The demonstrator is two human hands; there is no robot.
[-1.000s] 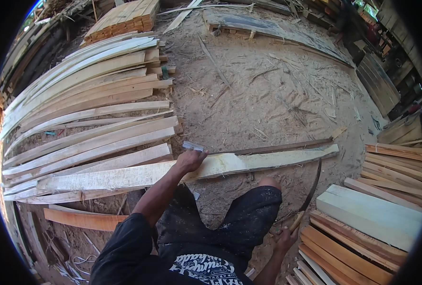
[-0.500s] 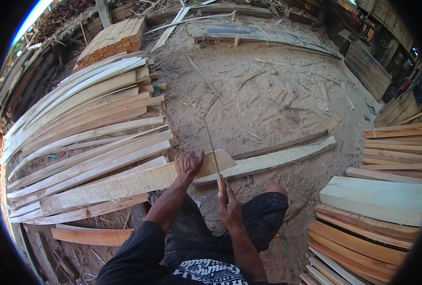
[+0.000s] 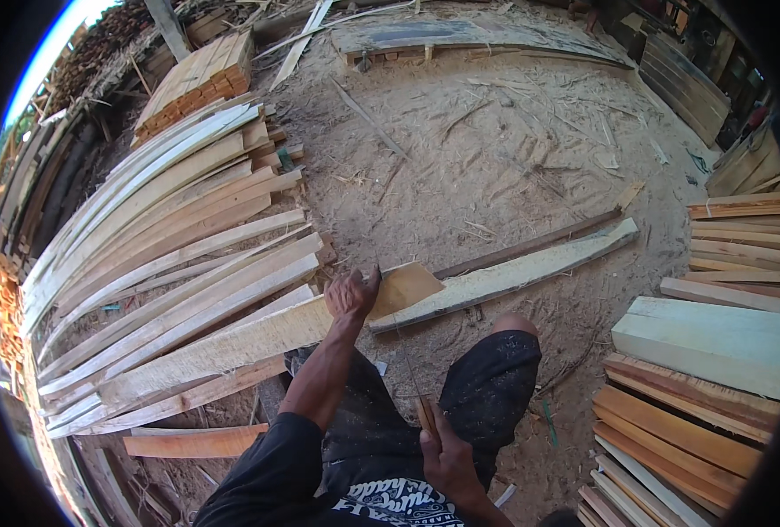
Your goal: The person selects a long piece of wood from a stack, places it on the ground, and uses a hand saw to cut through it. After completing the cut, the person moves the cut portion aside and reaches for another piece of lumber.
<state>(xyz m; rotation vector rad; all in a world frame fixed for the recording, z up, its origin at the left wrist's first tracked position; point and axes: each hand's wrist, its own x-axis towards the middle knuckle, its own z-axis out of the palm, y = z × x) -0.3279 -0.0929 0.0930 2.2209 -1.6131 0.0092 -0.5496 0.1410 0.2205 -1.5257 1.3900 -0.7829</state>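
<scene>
Observed left hand (image 3: 351,294) set on a pale plank (image 3: 223,348), near its right-hand end; cannot fairly tell, with fingertips hidden, whether closed about the edge. Observed right hand (image 3: 447,452) closed around the wooden handle of a long-bladed tool (image 3: 426,413), held low before the dark shorts (image 3: 491,382). Located pale plank crosswise ahead of the body, overlapping in view a second plank (image 3: 530,268). Noted narrow dark strip (image 3: 530,245) just beyond. Recorded stacked boards (image 3: 170,206) to the left, thick pale beam (image 3: 706,341) to the right.

A pale plank (image 3: 271,338) lies slantwise, a wooden-handled blade (image 3: 426,414) pointing toward it.
</scene>
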